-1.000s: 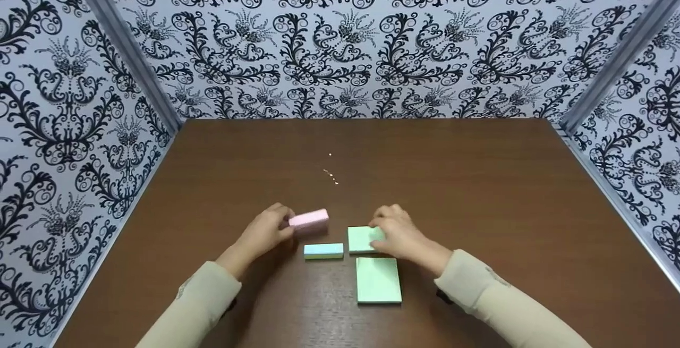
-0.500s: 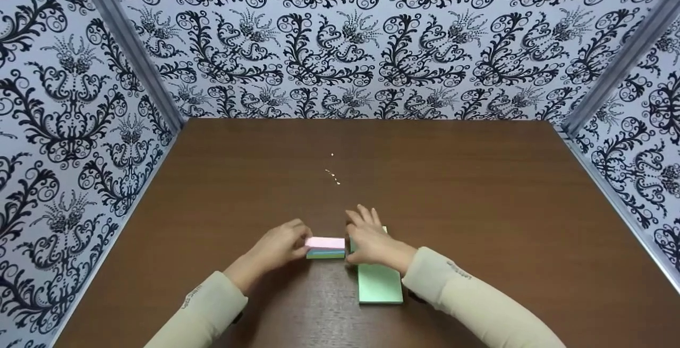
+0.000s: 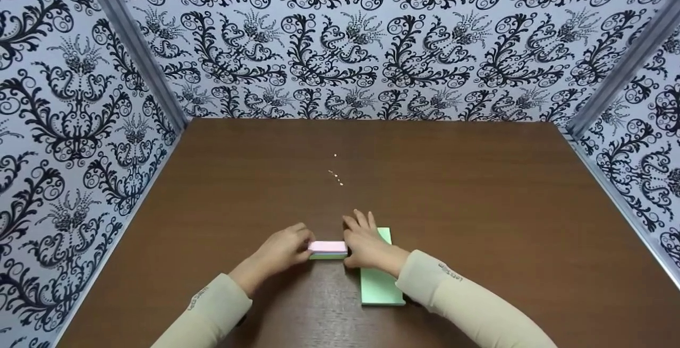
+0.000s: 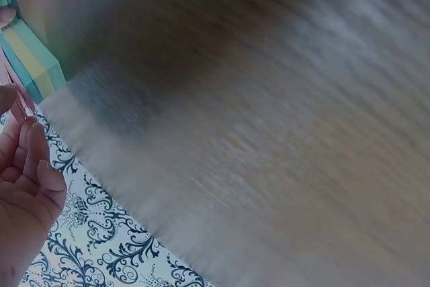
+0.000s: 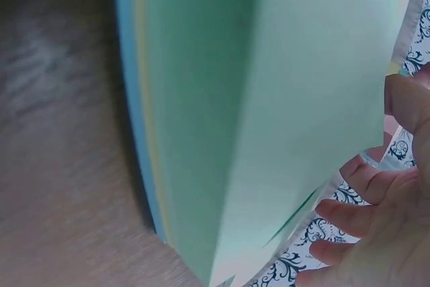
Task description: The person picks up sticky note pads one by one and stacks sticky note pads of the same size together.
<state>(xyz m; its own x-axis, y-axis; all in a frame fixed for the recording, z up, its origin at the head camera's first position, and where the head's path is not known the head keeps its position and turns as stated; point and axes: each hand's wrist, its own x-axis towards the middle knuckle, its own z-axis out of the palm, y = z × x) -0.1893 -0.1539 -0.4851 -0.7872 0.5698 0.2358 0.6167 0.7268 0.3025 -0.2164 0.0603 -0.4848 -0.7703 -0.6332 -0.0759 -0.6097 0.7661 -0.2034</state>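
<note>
A narrow pink sticky note pad [image 3: 328, 246] lies on top of a narrow blue, yellow and green sticky note pad [image 3: 328, 256], their edges nearly lined up. My left hand [image 3: 284, 248] pinches the left end of the pink pad between thumb and fingers. At the stack's right end is my right hand [image 3: 366, 244], thumb and index finger about the end, its other fingers spread. In the left wrist view the lower pad's coloured layers [image 4: 33, 58] show beside the left fingers. Two larger green sticky note pads lie beneath the right hand, the nearer one [image 3: 381, 289] mostly visible, the farther one [image 3: 384, 234] largely covered.
The brown wooden table [image 3: 451, 178] spreads around the hands. Small pale marks [image 3: 337, 177] lie on it beyond the pads. Walls with black scroll patterns [image 3: 350, 45] enclose the back and both sides.
My left hand has brought the pink pad down and right onto the blue and green pad. My right hand has left the farther green pad and moved left to the stack's end.
</note>
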